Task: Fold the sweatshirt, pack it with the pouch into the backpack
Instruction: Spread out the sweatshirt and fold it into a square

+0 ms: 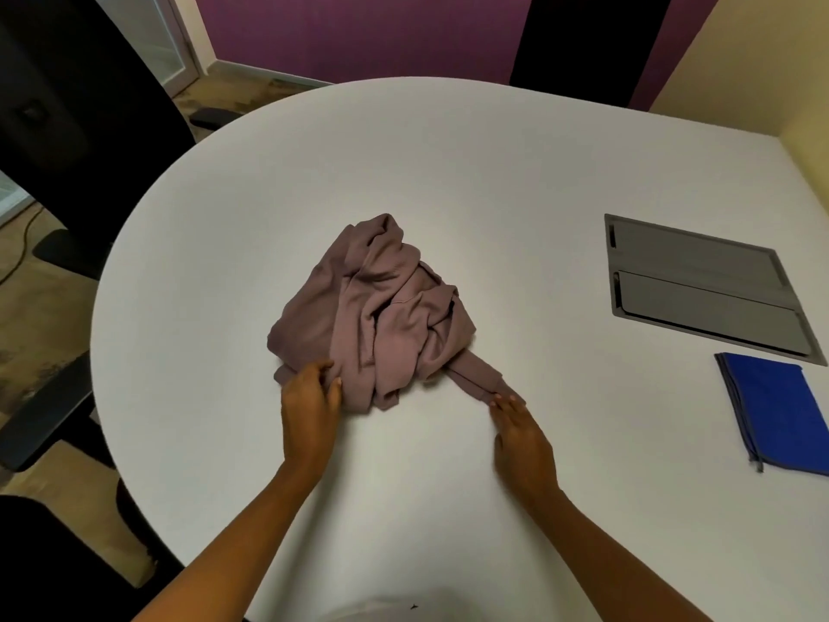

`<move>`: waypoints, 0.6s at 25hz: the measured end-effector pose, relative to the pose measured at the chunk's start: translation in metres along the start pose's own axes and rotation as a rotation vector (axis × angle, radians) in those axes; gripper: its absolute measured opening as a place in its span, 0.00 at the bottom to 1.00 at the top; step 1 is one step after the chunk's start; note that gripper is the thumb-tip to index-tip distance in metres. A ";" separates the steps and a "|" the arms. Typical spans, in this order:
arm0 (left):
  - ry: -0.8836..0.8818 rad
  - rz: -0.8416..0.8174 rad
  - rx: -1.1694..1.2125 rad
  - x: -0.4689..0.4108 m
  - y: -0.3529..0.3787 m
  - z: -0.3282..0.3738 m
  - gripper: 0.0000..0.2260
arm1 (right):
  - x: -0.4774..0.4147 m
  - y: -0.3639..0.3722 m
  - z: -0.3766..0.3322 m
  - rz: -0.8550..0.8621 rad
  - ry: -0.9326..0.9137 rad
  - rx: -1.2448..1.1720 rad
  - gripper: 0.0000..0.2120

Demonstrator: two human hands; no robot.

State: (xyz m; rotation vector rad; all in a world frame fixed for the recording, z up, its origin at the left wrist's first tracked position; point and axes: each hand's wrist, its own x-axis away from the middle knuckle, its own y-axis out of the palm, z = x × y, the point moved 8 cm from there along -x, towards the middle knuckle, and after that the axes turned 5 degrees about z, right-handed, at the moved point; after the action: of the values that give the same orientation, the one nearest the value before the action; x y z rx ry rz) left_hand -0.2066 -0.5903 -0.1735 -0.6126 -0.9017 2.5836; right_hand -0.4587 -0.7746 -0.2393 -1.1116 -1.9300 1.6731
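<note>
**Q.** What stage of the task is shown?

**A.** The opening stage, by my reading. The mauve sweatshirt (372,307) lies in a crumpled heap near the middle of the white table (448,172), with no flat panel or fold line to be seen. Spreading, folding and all packing remain to be done.

**Q.** And the hands?

**A.** The left hand (309,406) is at the heap's near-left edge, its fingers (325,368) curled onto the fabric in what appears to be a pinch. The right hand (522,442) lies flat, fingers (509,404) straight and close together, with the tips touching the end of a sleeve (480,377) that trails out of the heap towards the person.

**Q.** Where are the other items?

**A.** The blue pouch (776,410) lies flat at the table's right edge, well apart from the sweatshirt and just beside a grey cable hatch (704,285) set into the top. The backpack is not in view (it may be off-frame). A dark chair (89,105) stands at the far left.

**Q.** Any brands or lettering?

**A.** None can be read on the garment, the pouch or the hatch.
</note>
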 end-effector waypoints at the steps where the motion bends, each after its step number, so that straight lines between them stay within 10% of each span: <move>1: 0.062 -0.027 0.012 0.007 0.005 0.012 0.08 | -0.004 -0.004 0.002 0.030 0.067 -0.039 0.24; 6: 0.484 -0.215 0.072 0.079 0.047 0.075 0.09 | -0.013 -0.050 -0.028 0.298 0.270 -0.395 0.09; 10: 0.666 -0.291 0.094 0.109 0.064 0.096 0.09 | -0.010 -0.050 -0.079 0.125 0.292 -0.603 0.23; 15: 0.625 -0.243 0.010 0.078 0.036 0.080 0.10 | -0.018 -0.048 -0.075 0.082 0.283 -0.489 0.12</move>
State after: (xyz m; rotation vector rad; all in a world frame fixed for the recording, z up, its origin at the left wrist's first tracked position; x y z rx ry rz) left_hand -0.3188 -0.6227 -0.1631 -1.1397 -0.6925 1.9879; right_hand -0.4099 -0.7371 -0.1725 -1.5249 -2.1776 1.0226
